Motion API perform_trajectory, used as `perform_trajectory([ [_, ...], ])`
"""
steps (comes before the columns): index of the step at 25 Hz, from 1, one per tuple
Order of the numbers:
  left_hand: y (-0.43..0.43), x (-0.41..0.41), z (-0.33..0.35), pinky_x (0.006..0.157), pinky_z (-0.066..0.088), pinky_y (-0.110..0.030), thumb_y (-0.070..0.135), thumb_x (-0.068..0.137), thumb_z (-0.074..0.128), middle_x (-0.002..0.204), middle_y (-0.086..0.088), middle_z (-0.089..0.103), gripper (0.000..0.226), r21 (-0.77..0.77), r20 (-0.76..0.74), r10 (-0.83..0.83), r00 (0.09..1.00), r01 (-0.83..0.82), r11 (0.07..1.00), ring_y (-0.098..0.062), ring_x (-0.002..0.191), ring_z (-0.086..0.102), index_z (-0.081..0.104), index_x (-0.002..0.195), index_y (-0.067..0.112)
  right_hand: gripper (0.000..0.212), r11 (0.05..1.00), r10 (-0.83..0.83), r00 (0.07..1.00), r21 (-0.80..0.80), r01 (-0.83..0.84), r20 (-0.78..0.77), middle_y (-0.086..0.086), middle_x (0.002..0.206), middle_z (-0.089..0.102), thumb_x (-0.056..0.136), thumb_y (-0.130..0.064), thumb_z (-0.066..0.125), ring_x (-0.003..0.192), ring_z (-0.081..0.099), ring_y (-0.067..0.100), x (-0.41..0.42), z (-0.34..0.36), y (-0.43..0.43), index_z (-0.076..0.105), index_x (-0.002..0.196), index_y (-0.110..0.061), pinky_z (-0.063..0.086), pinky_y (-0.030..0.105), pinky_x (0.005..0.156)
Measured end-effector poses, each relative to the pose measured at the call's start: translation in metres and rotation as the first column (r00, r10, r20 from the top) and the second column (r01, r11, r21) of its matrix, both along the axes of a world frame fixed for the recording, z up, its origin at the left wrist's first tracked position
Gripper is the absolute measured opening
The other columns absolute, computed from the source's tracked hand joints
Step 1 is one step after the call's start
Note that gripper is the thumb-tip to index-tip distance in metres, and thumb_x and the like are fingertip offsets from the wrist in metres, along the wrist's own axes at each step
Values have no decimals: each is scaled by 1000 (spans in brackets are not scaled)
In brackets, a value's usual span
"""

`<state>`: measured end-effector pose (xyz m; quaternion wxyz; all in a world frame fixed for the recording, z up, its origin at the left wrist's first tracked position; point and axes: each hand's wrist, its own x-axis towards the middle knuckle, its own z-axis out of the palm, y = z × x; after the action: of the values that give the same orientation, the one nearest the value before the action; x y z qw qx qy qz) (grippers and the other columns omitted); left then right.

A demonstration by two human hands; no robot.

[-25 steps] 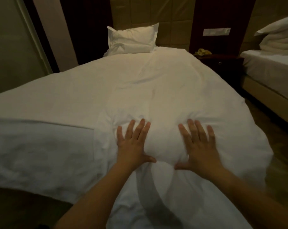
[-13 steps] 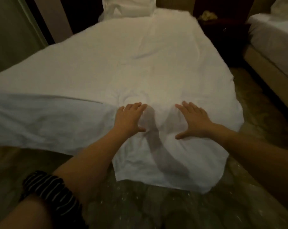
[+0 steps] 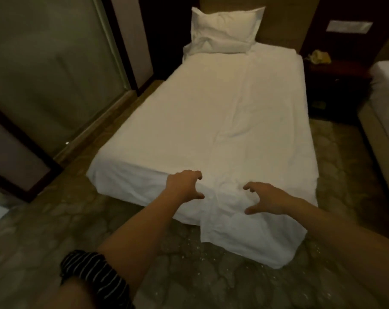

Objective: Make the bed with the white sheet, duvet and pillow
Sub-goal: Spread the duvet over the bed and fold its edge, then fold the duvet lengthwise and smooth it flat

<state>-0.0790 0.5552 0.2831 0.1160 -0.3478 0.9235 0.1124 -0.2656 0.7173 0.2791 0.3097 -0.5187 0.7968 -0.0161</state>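
Observation:
The white duvet (image 3: 211, 112) covers the whole bed, with creases down its right half and a corner (image 3: 251, 237) hanging over the foot toward the floor. A white pillow (image 3: 224, 30) leans at the headboard end. My left hand (image 3: 184, 186) hovers at the foot edge with fingers loosely curled, holding nothing. My right hand (image 3: 267, 199) is just above the rumpled duvet beside it, fingers spread and bent, also holding nothing.
A dark nightstand (image 3: 336, 85) with a yellowish object (image 3: 318, 56) stands right of the bed. A second bed (image 3: 385, 121) lies at the far right. A wall panel and dark-framed door (image 3: 55, 74) run along the left. Patterned floor (image 3: 189, 275) surrounds the foot.
Both hands pressed flat on the duvet earlier; now they have lifted off it with fingers curled. My view has pulled back from the foot of the bed and takes in the whole bed.

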Motion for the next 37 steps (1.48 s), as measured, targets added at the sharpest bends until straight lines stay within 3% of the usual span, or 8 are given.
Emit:
perform_trajectory([
  [5, -42, 27, 73, 95, 39, -37, 51, 83, 66, 128, 2, 56, 57, 6, -38, 31, 999, -31, 999, -21, 115, 53, 48, 131, 26, 75, 999, 21, 1000, -27, -21, 15, 6, 139, 46, 78, -42, 74, 119, 49, 23, 40, 68, -61, 36, 139, -20, 42, 33, 95],
  [10, -95, 35, 81, 96, 40, -37, 52, 83, 66, 128, 0, 56, 58, 31, 54, 38, 998, -40, 999, -21, 113, 55, 49, 131, 24, 74, 997, 76, 997, 19, -76, -7, 7, 139, 45, 80, -41, 72, 122, 46, 23, 44, 81, -121, 35, 140, -19, 41, 34, 96],
  [14, -147, 31, 97, 95, 39, -36, 52, 83, 66, 128, 2, 57, 58, 29, 35, 60, 998, -61, 998, -19, 114, 55, 49, 131, 24, 74, 989, 144, 989, -31, -144, -18, 8, 136, 46, 79, -40, 73, 120, 47, 25, 38, 100, -208, 37, 139, -17, 42, 37, 97],
  [19, -247, 84, 133, 94, 45, -35, 53, 82, 65, 125, 5, 59, 57, -9, -7, 235, 972, -235, 972, -17, 110, 57, 49, 130, 27, 74, 943, 327, 942, -34, -331, -77, 7, 134, 47, 79, -41, 73, 117, 48, 24, 65, 132, -345, 35, 139, -18, 43, 35, 93],
  [25, -378, 207, 121, 91, 38, -36, 54, 84, 62, 127, 4, 57, 55, -11, 45, 432, 901, -432, 902, -20, 113, 54, 48, 130, 27, 76, 849, 527, 847, 3, -528, -72, 6, 136, 46, 79, -41, 74, 119, 48, 22, 173, 117, -518, 35, 140, -20, 42, 31, 92],
  [28, -457, 264, 107, 85, 37, -35, 55, 84, 62, 121, 3, 57, 53, -3, 95, 437, 894, -439, 898, -20, 109, 54, 50, 127, 26, 78, 831, 556, 830, 10, -557, -45, 3, 140, 44, 79, -41, 73, 122, 46, 20, 235, 107, -600, 33, 142, -20, 39, 26, 91],
  [31, -554, 311, 109, 91, 38, -40, 54, 84, 62, 124, 1, 55, 55, -10, 111, 385, 916, -387, 922, -22, 113, 53, 49, 129, 26, 78, 854, 520, 854, 19, -520, 14, 1, 140, 45, 80, -39, 73, 124, 46, 18, 281, 95, -678, 32, 144, -20, 39, 26, 97],
  [37, -730, 319, 117, 97, 37, -39, 49, 85, 63, 132, 0, 52, 56, 10, 102, 230, 968, -232, 973, -23, 120, 50, 47, 132, 26, 69, 878, 476, 879, 51, -477, 19, 0, 136, 48, 80, -41, 72, 124, 46, 20, 305, 95, -821, 42, 138, -18, 40, 26, 100],
])
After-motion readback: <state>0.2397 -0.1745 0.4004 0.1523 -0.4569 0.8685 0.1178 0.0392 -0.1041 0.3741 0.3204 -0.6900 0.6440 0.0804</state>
